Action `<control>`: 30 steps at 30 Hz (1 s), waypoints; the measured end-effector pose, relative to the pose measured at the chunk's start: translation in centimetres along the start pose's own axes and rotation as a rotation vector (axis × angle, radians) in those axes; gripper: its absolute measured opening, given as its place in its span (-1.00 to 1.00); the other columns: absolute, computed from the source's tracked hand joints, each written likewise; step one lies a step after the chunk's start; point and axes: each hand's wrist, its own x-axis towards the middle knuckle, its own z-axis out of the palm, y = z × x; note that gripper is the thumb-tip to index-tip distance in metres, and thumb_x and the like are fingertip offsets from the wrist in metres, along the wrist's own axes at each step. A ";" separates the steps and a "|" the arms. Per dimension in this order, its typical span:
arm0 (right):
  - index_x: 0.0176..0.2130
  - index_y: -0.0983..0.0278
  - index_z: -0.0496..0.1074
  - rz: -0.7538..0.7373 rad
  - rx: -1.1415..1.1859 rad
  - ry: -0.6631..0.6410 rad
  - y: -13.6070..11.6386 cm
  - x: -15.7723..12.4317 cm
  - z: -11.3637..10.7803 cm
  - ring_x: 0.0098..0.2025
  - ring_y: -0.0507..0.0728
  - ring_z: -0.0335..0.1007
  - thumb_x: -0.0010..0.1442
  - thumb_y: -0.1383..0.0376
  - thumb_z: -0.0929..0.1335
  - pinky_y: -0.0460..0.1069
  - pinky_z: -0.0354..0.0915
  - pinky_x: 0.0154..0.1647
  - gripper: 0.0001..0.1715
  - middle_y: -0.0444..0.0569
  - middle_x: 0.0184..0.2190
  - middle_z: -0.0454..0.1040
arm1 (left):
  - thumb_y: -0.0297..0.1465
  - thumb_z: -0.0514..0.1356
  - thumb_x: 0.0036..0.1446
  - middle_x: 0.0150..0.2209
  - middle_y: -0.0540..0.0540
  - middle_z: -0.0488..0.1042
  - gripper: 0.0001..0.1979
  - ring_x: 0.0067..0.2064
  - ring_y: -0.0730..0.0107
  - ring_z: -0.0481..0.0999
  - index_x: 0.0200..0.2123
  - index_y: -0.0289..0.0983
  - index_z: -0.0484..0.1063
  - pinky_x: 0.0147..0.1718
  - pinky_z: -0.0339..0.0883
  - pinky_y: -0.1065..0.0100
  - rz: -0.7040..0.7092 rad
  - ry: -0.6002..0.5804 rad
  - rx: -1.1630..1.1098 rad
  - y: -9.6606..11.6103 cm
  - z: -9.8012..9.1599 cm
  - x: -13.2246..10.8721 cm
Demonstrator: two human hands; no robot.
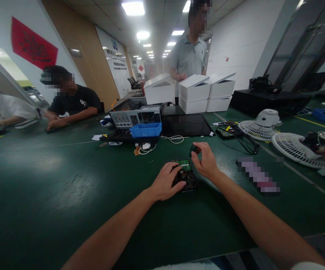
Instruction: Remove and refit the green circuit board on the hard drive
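Note:
On the green table in front of me lies a flat black device [189, 176] with a green circuit board at its far end. It looks like an opened computer drive, though its exact kind is unclear. My left hand [166, 182] rests on its left side, fingers spread over it. Just above the far right corner, my right hand [206, 159] pinches a small dark object [193, 149] between thumb and fingers. The lower part of that object is hard to make out against the table.
Beyond the device stand a blue bin [146, 130], an open metal computer case [136, 117] and a flat black panel [187, 125]. White fan grilles [300, 150] and cables lie right, near a blurred-out flat object [258, 175]. White boxes [193, 93] stand before a standing person; others sit left.

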 end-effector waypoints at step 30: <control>0.24 0.16 0.23 0.035 0.019 0.012 0.3 -0.4 0.5 -0.12 0.23 0.50 0.34 0.21 0.34 0.21 0.52 -0.06 -0.48 0.12 0.01 0.43 | -0.45 0.01 0.34 0.12 -0.19 0.38 -0.68 0.18 0.15 0.39 0.07 -0.24 0.45 0.20 0.32 0.01 -0.277 0.289 -0.034 -3.1 2.1 0.2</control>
